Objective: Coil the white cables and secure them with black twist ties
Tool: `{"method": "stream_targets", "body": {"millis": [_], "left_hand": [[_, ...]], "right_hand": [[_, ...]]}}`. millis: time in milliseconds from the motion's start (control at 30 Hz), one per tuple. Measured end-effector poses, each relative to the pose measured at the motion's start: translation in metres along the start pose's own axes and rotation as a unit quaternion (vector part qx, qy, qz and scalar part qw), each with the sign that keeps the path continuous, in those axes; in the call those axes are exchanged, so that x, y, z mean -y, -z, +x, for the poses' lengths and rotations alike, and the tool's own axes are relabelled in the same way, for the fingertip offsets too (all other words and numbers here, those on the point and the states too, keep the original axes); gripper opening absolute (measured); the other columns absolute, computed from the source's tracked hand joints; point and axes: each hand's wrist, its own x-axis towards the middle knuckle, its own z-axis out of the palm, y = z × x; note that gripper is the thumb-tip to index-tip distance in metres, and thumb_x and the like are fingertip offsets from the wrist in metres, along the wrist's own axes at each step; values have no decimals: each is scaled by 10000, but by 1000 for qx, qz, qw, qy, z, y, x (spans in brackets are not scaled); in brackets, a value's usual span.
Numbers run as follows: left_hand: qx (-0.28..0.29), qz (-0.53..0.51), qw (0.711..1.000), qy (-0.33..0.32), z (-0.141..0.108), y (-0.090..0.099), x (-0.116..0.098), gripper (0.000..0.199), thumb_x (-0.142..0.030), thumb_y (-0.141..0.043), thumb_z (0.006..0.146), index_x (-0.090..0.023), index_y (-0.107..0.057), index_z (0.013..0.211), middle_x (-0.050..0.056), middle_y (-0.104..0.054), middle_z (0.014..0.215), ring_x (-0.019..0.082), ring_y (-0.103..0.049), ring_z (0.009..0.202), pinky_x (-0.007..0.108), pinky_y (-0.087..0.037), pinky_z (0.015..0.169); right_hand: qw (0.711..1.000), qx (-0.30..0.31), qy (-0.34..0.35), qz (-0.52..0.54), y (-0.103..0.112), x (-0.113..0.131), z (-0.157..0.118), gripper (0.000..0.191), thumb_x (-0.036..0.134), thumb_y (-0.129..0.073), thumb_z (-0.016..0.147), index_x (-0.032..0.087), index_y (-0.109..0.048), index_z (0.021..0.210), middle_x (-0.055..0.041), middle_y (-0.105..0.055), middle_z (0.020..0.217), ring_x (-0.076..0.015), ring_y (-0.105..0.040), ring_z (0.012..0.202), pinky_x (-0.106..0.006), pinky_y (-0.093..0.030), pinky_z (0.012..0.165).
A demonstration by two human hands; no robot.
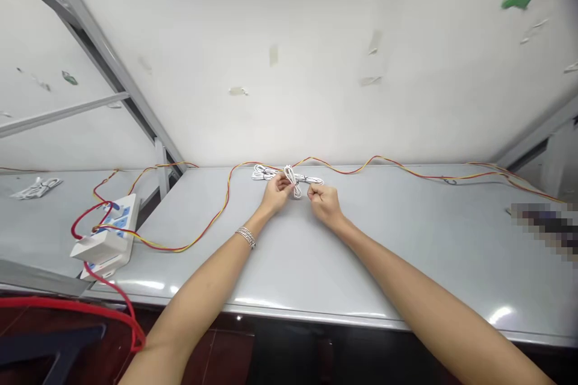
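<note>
A bundled white cable (pixel 291 179) lies in loops on the grey table top, its looped ends spreading to both sides of my hands. My left hand (pixel 276 192) pinches the loops at the middle of the bundle. My right hand (pixel 324 203) is closed in a loose fist just to the right and seems to grip a strand near a dark tie (pixel 306 179). A silver chain bracelet (pixel 246 237) circles my left wrist. The hands stand apart by a small gap.
A red-and-yellow twisted wire (pixel 228 192) runs along the table's back edge, behind the bundle. On the left sit a white power strip (pixel 111 234) with a plug and red cord, and another white cable bundle (pixel 38 187). A pixelated patch (pixel 546 228) covers something at right.
</note>
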Motion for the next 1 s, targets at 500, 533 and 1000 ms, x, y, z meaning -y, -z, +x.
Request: {"method": "stream_targets", "body": {"millis": [500, 533, 1000], "left_hand": [[9, 15, 999, -35, -8, 3, -6, 585, -290, -851, 685, -187, -557, 1179, 38, -692, 898, 176, -682, 801, 316, -565, 765], [-6, 58, 997, -55, -8, 4, -7, 535, -279, -841, 695, -185, -579, 1152, 50, -693, 929, 181, -677, 819, 325, -562, 777], [4, 303, 929, -210, -15, -3, -10, 169, -188, -733, 799, -213, -760, 964, 69, -725, 918, 210, -696, 837, 392, -571, 814]], "right_hand": [[991, 89, -78, 57, -1, 0, 1, 319, 446, -468, 930, 189, -651, 977, -22, -656, 741, -182, -576, 638, -301, -444, 633], [993, 74, -77, 43, -2, -1, 2, 319, 428, -463, 928, 186, -658, 996, -29, -660, 754, -189, -581, 652, -309, -450, 644], [999, 18, -49, -3, -2, -4, 4, 250, 336, -418, 935, 209, -633, 921, -73, -693, 916, -212, -591, 804, -353, -465, 819]]}}
